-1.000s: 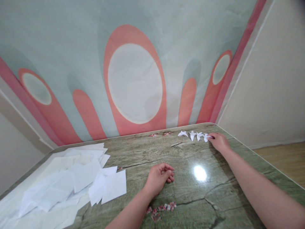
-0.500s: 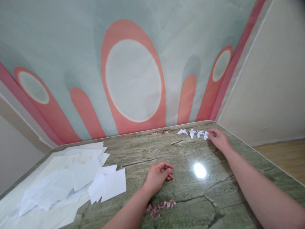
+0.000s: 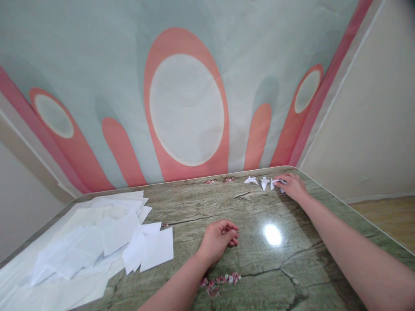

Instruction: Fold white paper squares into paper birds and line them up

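Note:
Near the far right edge of the table, my right hand (image 3: pixel 293 186) reaches over a row of small folded white paper cranes. Its fingers are closed at the right end of the row, pinching a paper crane (image 3: pixel 275 183) and partly hiding the pieces there. To the left along the row lie another paper crane (image 3: pixel 264 183) and, past it, a flatter one (image 3: pixel 250 180). My left hand (image 3: pixel 218 240) rests on the table in the middle, fingers loosely curled together, with nothing visible in it.
A spread pile of white paper sheets (image 3: pixel 81 246) covers the table's left side, with small square sheets (image 3: pixel 158 250) at its right edge. The wood-patterned tabletop (image 3: pixel 194 203) has a bright light reflection. A wall with a coral pattern (image 3: pixel 186 108) stands behind.
My right hand has moved slightly left along the row, its fingers now over the right-end cranes. The left hand stays put. The whole view has shifted a little.

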Tool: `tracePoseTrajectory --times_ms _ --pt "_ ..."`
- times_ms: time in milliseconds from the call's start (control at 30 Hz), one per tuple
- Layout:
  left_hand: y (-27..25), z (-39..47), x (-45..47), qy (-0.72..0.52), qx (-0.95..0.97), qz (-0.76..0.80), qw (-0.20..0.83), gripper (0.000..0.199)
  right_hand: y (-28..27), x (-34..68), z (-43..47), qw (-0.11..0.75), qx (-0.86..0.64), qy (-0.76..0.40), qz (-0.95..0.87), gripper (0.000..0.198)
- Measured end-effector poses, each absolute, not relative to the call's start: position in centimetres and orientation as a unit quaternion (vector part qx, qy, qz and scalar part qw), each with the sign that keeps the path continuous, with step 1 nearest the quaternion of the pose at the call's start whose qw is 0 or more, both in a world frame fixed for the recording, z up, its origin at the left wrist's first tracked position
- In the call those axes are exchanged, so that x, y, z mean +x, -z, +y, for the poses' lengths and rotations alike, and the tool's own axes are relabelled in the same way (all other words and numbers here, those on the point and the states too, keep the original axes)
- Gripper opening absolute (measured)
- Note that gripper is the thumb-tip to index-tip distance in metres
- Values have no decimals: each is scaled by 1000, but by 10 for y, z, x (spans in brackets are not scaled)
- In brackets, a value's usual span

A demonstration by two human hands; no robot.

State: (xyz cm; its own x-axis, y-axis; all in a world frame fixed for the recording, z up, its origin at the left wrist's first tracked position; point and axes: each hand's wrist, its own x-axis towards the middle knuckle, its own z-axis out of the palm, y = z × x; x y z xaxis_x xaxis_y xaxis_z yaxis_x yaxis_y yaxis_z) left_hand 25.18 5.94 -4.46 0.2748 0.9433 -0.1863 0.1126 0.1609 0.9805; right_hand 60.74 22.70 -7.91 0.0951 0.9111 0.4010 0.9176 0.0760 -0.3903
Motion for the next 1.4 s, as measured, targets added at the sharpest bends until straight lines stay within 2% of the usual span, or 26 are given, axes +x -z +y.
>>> tracePoseTrajectory --times_ms 233,500,633,767,800,900,1033,1133,1233,1400 --pt "43 59 252 -355 544 483 587 13 58 594 234 138 -657 40 -741 30" --pt "46 59 252 -358 537 480 594 12 43 580 236 76 -667 47 -739 33" --pt "48 59 252 -366 530 478 597 13 32 571 225 107 -667 40 -736 31" --pt "48 60 253 -384 513 479 600 15 4 567 204 186 -668 22 -721 30" --pt "49 60 254 -391 507 479 600 17 -3 564 196 212 -667 12 -714 26" --pt "49 60 258 -418 485 476 603 25 -16 541 161 264 -638 -69 -720 31" --pt "47 56 262 -439 463 462 616 38 -2 480 104 264 -544 -245 -758 28" --pt "42 52 262 -437 466 452 622 38 12 440 76 275 -506 -319 -753 23" --pt "38 50 260 -436 473 454 617 34 16 426 67 282 -488 -348 -749 17" --pt "38 51 260 -428 495 475 588 24 10 429 61 305 -492 -330 -746 12"
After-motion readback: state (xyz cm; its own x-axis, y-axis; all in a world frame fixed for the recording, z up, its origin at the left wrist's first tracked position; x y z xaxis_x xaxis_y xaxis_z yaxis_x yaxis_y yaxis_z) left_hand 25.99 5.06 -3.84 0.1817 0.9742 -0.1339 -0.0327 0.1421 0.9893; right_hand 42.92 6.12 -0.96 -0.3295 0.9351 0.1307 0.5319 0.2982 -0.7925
